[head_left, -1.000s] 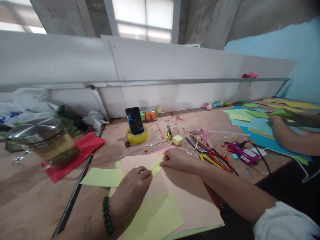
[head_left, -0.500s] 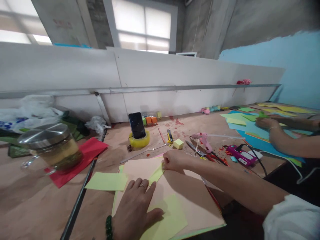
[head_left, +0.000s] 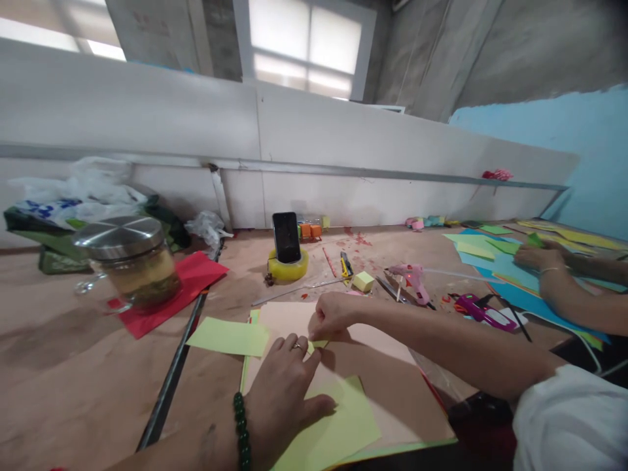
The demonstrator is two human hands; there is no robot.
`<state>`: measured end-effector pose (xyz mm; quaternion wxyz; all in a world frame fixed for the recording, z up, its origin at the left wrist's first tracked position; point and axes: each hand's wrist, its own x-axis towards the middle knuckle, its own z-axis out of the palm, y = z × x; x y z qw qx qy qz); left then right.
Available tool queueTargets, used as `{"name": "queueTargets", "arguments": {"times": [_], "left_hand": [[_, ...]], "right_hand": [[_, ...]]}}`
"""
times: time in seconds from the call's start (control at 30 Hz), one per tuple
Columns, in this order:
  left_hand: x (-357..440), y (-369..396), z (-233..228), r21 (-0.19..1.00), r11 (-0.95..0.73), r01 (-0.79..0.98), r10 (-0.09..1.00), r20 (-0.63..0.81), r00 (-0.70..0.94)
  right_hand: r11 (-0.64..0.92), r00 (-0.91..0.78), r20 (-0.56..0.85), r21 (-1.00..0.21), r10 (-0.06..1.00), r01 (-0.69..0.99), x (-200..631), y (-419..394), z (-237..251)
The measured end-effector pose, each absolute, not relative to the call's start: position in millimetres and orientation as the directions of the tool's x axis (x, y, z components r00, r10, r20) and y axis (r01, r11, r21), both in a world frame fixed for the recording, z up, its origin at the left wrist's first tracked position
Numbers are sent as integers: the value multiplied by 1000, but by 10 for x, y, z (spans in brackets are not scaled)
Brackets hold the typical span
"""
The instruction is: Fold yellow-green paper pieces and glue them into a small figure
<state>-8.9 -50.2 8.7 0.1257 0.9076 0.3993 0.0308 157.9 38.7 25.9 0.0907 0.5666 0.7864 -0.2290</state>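
A pale peach stack of paper [head_left: 397, 386] lies before me. On it a small yellow-green paper strip [head_left: 321, 343] shows between my hands, mostly covered by them. My right hand [head_left: 337, 315] is closed in a pinch on the strip's far end. My left hand [head_left: 289, 386] lies flat on the near side, fingers stretched out and thumb spread, its fingertips touching the strip. Under the left thumb is a larger yellow-green sheet [head_left: 348, 418]. Another yellow-green paper piece [head_left: 226, 335] overhangs the stack's left edge.
Behind the stack are a yellow tape roll [head_left: 289, 268] propping a phone [head_left: 286, 237], a utility knife [head_left: 346, 265], a small yellow paper cube [head_left: 363, 281] and a pink glue gun [head_left: 412, 280]. A lidded glass mug [head_left: 137, 268] stands left. A co-worker's hands [head_left: 540, 258] hold paper at right.
My right hand has come nearer to my left, and less of the strip shows between them. The whole view has shifted, so objects appear farther right.
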Motion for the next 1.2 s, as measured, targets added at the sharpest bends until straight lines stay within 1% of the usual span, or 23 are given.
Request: {"name": "queueTargets", "arguments": {"times": [0.13,0.2,0.33,0.47,0.53,0.63,0.73,0.83,0.97,1.1,1.2], "left_hand": [[-91,-504,103,233,-667,708,720,-43,692],[-93,-505,99,218,-673,707,719,-33,694],[-101,-500,77,197,-684,702,714,-16,700],[-112,-485,76,190,-693,695,707,-8,707],[-118,-481,80,188,-697,692,704,-5,710],[-123,-485,73,195,-693,694,709,14,705],[-123,-489,49,218,-686,694,715,27,699],[-122,-485,26,247,-670,700,725,16,689],[-120,-474,23,247,-676,695,720,18,694],[-112,-463,51,216,-687,694,711,2,703],[-114,-465,64,217,-687,694,709,-8,705]], "right_hand": [[192,-329,-467,-317,821,929,1646,496,249],[152,-304,-481,-328,822,932,1706,548,261],[93,-239,-454,-320,858,943,1876,604,285],[59,-201,-448,-311,871,949,2031,600,310],[68,-195,-430,-293,882,954,2061,592,334],[116,-206,-348,-263,915,958,1998,564,363],[172,-260,-307,-285,916,943,1810,493,327],[199,-343,-378,-371,860,907,1610,420,237],[114,-361,-486,-465,796,878,1576,441,161],[0,-287,-525,-480,801,877,1804,554,164],[-19,-244,-497,-467,833,884,1966,595,229]]}}
